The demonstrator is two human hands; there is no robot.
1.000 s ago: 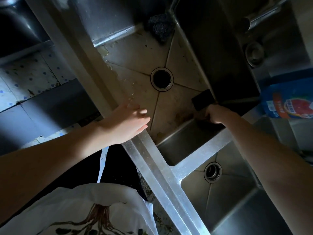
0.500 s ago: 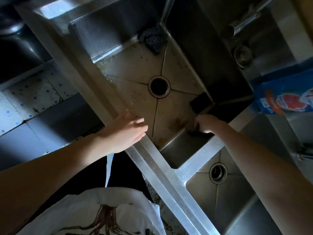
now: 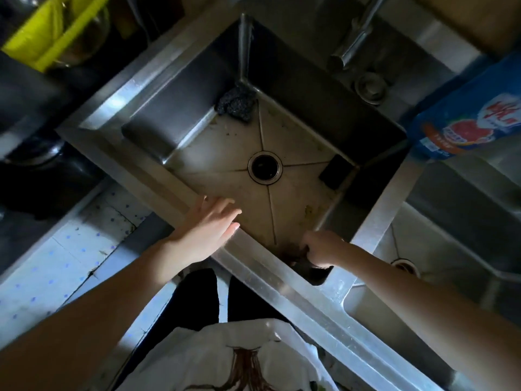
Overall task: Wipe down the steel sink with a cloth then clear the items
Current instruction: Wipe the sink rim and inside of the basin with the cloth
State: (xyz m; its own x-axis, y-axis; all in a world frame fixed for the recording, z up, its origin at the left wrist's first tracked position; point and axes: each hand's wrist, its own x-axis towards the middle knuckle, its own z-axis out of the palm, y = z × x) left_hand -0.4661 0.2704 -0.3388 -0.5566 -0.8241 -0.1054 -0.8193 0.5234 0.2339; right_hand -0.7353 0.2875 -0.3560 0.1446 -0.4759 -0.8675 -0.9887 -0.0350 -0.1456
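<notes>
The steel sink (image 3: 222, 153) has a stained floor and an open round drain (image 3: 265, 167). My right hand (image 3: 322, 248) is down in the sink's near corner, fingers closed on a dark cloth (image 3: 296, 251) pressed against the floor there. My left hand (image 3: 210, 227) rests flat on the sink's front rim, fingers apart, holding nothing. A dark steel-wool scrubber (image 3: 236, 103) lies in the far corner. A black sponge (image 3: 337, 170) leans in the right corner.
A second basin (image 3: 439, 249) with its own drain lies to the right. A blue detergent bottle (image 3: 468, 117) stands on the divider's far end, and the faucet (image 3: 355, 38) sits behind. A yellow rack (image 3: 53, 29) is at top left. A dotted counter (image 3: 70, 249) extends left.
My right hand has slid the cloth along the sink floor from beside the black sponge toward the near corner. The view has tilted up. My left hand has stayed on the rim.
</notes>
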